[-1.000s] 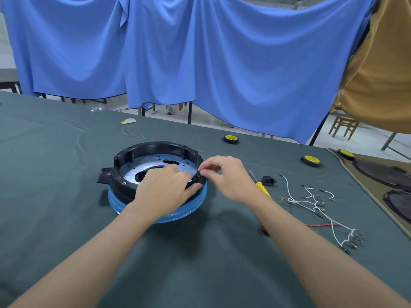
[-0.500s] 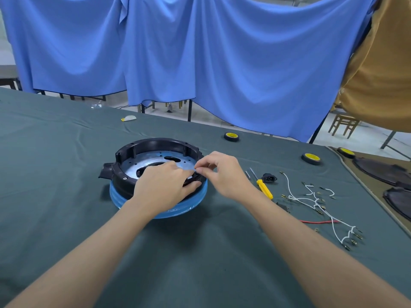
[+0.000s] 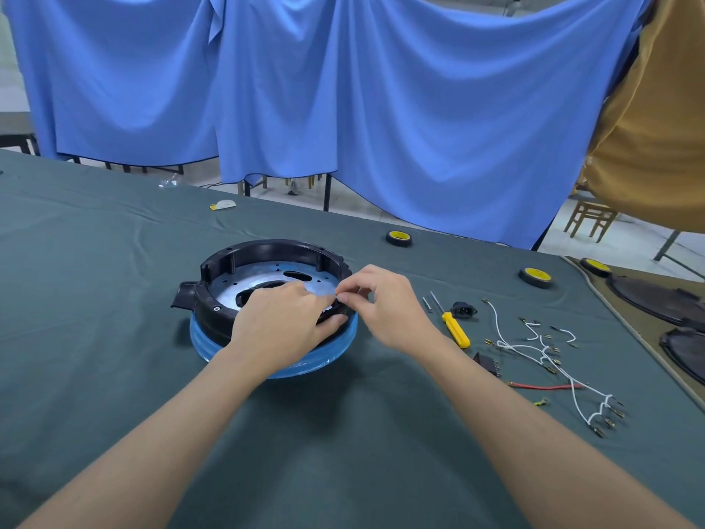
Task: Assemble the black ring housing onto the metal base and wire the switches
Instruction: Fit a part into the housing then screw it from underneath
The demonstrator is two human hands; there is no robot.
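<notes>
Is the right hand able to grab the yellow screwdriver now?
Probably yes: the yellow screwdriver lies uncovered on the cloth just beside the right hand, with nothing between them.

Blue drapes (image 3: 419,108) behind green-clothed table (image 3: 95,280), ochre drape (image 3: 656,127) rt, wooden chair (image 3: 589,219), pale floor (image 3: 629,246)
</notes>
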